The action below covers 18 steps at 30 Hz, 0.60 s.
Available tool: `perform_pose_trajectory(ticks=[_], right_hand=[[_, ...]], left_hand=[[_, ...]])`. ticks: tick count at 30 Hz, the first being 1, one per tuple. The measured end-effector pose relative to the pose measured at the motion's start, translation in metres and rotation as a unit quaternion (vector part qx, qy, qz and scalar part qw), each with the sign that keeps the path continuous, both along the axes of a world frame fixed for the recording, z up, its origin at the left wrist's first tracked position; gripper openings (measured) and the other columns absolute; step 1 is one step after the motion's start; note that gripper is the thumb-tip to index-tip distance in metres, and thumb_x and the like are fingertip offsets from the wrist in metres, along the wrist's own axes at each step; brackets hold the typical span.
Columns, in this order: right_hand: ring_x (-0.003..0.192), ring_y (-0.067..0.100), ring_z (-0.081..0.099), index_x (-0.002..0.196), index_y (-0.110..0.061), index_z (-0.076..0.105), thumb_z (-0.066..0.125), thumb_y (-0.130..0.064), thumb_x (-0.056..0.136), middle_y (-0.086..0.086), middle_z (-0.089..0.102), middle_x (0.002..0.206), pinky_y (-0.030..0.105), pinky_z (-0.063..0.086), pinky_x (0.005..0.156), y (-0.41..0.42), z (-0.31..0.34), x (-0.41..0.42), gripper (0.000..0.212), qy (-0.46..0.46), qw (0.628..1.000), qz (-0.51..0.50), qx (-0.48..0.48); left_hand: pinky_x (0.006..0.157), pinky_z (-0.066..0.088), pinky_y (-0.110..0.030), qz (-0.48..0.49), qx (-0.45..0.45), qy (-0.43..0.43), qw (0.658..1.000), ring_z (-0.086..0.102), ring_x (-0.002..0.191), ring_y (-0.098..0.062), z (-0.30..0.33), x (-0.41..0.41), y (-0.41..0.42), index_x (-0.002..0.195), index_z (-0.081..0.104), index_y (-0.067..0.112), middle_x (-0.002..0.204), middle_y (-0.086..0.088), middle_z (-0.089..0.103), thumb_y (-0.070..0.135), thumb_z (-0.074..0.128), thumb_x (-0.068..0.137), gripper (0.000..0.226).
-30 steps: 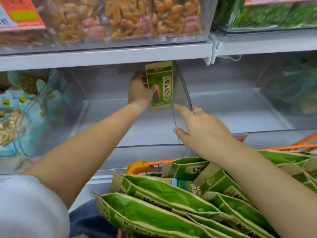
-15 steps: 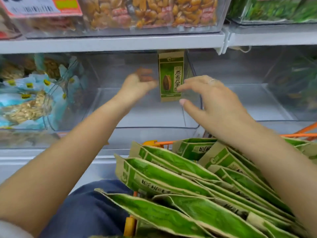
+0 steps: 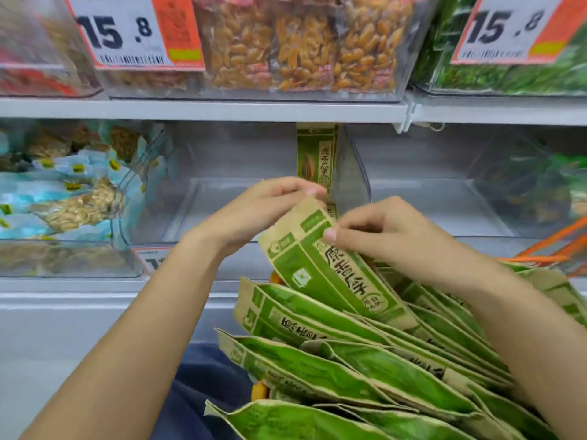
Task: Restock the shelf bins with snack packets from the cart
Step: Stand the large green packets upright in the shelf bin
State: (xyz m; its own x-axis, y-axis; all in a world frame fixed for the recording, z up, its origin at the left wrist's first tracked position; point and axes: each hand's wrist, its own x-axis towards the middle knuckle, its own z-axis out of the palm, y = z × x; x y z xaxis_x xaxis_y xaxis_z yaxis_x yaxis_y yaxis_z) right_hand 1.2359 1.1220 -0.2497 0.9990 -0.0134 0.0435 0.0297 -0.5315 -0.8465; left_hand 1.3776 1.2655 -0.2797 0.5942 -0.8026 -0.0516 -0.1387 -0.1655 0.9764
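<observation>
Both hands, L (image 3: 254, 211) + R (image 3: 390, 236), pinching green packet (image 3: 330, 268); shelf tags (image 3: 127, 30) read 15.8.

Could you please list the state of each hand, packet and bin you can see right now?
left hand: pinches the raised packet's top edge.
right hand: pinches the same packet.
raised packet: tilted, lifted above the cart pile.
upright packet: stands against the middle bin's right wall.
middle bin: holds only that packet.
cart pile: green packets, overlapping.
left bin: holds blue packets.
</observation>
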Motion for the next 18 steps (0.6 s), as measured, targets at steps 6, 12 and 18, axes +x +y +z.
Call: perform_pose_trajectory(ticks=[6, 12, 18], right_hand=[[0.062, 0.01, 0.062, 0.073, -0.009, 0.071, 0.062, -0.022, 0.091, 0.007, 0.07, 0.069, 0.025, 0.048, 0.059, -0.012, -0.011, 0.011, 0.024, -0.04, 0.976, -0.172, 0.124], [0.071, 0.008, 0.069, 0.085, -0.012, 0.069, 0.057, -0.031, 0.095, -0.002, 0.074, 0.078, 0.023, 0.053, 0.061, -0.017, -0.01, 0.032, 0.025, -0.019, 0.95, -0.242, 0.197], [0.126, 0.025, 0.048, 0.14, -0.024, 0.044, 0.048, -0.049, 0.094, 0.003, 0.051, 0.139, 0.039, 0.04, 0.097, -0.047, -0.029, 0.039, 0.052, 0.026, 0.932, -0.29, -0.216]], left_hand=[[0.085, 0.055, -0.035, -0.068, -0.041, 0.243, 0.967, 0.064, 0.105, -0.026, -0.019, 0.016, 0.003, 0.129, 0.059, 0.011, 0.125, -0.015, 0.064, 0.074, 0.031, 0.086, 0.082], [0.081, 0.058, -0.031, -0.068, -0.013, 0.149, 0.986, 0.07, 0.094, -0.017, -0.022, 0.008, -0.003, 0.112, 0.066, 0.013, 0.107, -0.007, 0.073, 0.026, 0.069, 0.083, 0.032], [0.07, 0.058, -0.025, 0.162, -0.039, 0.157, 0.973, 0.07, 0.08, -0.014, -0.022, 0.042, -0.011, 0.099, 0.065, 0.01, 0.086, -0.002, 0.075, 0.022, 0.063, 0.091, 0.015]])
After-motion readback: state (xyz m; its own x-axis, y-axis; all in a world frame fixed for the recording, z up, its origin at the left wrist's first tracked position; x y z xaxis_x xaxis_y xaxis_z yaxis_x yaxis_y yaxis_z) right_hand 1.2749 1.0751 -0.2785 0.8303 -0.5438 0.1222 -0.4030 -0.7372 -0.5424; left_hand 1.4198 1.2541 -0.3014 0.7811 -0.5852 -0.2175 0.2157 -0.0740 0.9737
